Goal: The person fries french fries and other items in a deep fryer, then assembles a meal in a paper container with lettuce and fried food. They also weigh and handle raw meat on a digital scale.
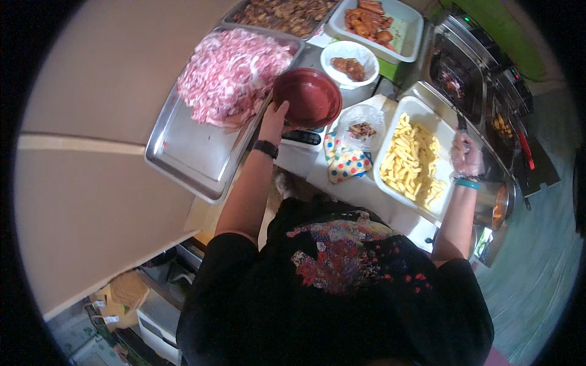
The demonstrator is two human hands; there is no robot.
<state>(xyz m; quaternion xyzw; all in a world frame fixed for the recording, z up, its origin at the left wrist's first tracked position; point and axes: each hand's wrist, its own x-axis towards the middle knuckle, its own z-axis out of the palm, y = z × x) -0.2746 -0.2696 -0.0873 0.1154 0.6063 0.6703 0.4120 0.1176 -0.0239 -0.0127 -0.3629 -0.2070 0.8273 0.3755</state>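
My left hand grips the near left rim of a reddish-brown bowl, its thumb over the edge. The bowl is over a digital kitchen scale, hiding most of it; I cannot tell whether they touch. My right hand, in a clear plastic glove, is curled at the lower end of a dark handle beside the fryer. Left of that hand, a white tub holds cut potato fries. Between scale and tub lies a clear plastic bag with brown food pieces, beside a polka-dot cloth.
At left, a steel tray carries a heap of raw sliced meat. Behind are a tray of brown meat, a white bowl and a white tub of marinated meat. A deep fryer and steel pot stand at right.
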